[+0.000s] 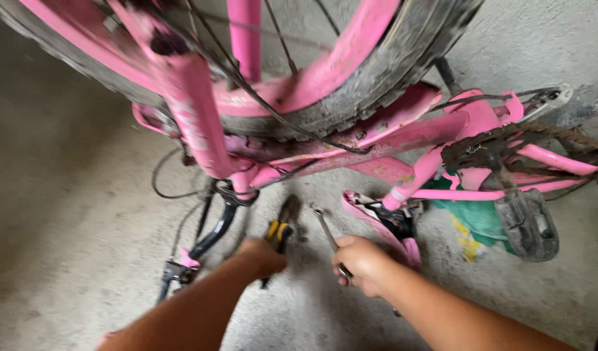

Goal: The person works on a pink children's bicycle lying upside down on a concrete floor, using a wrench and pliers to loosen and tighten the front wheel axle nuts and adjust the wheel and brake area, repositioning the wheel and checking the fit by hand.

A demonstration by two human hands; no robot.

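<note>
Two bare forearms are stretched forward from the lower edge of the view toward the concrete floor (65, 214) beneath an upturned pink bicycle (377, 140). The left hand (263, 257) is turned palm down and is closed around the yellow-and-black grips of one pair of pliers (280, 229), whose dark head is pointed away from the person and lies on or just above the floor. The right hand (360, 263) is curled in a loose fist around the shaft of one slim metal wrench (326, 227); its small open end is seen just beside the pliers' head, and the shaft is angled back toward the wrist. The fingers of both hands are wrapped tight on their tools, so neither hand is open. The two tools are held close together, in front of the bicycle's black handlebar stem (214, 234) and to the left of the pink saddle (380, 227), which rests against the floor. One muddy tyre (403, 58) on a pink rim is seen above the hands, one black pedal (526, 224) at the right, and a rusty chain (507, 140) over the crank. A crumpled green bag (484, 218) with a yellow patch is lying under the frame near the pedal; whatever is printed on it is blurred.
</note>
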